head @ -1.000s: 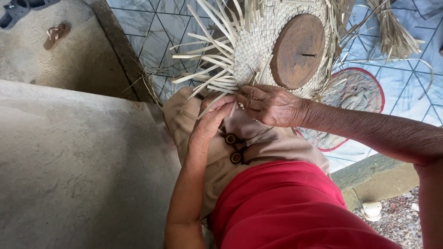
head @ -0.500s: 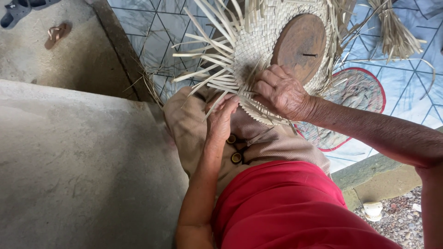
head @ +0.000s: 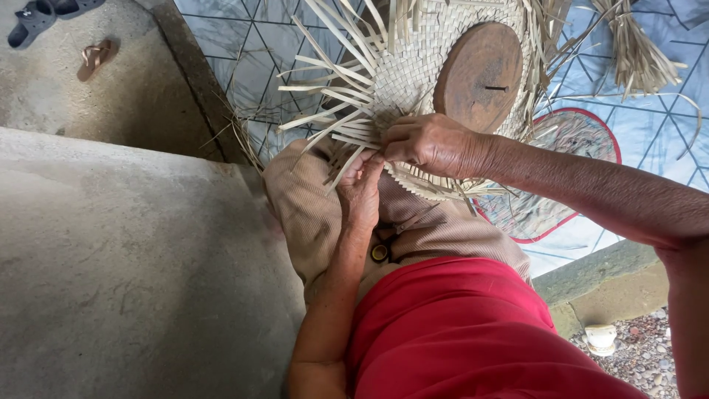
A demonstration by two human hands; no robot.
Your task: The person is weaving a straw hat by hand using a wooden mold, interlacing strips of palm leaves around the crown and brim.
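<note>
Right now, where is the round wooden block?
In the head view, the round wooden block sits at top centre, inside the woven straw piece, just above the right hand.

Both the left hand and right hand pinch, seemingly, pale strips (loose-ended) of the woven hat.

Change record, as I see it from my station. Right hand: now lower than half a second ago, back at the woven piece's near edge, fingers curled over the loose strips. Left hand: now raised, fingertips pinching a strip under the right hand. Woven piece: tilted slightly, wooden disc closer to me.
</note>
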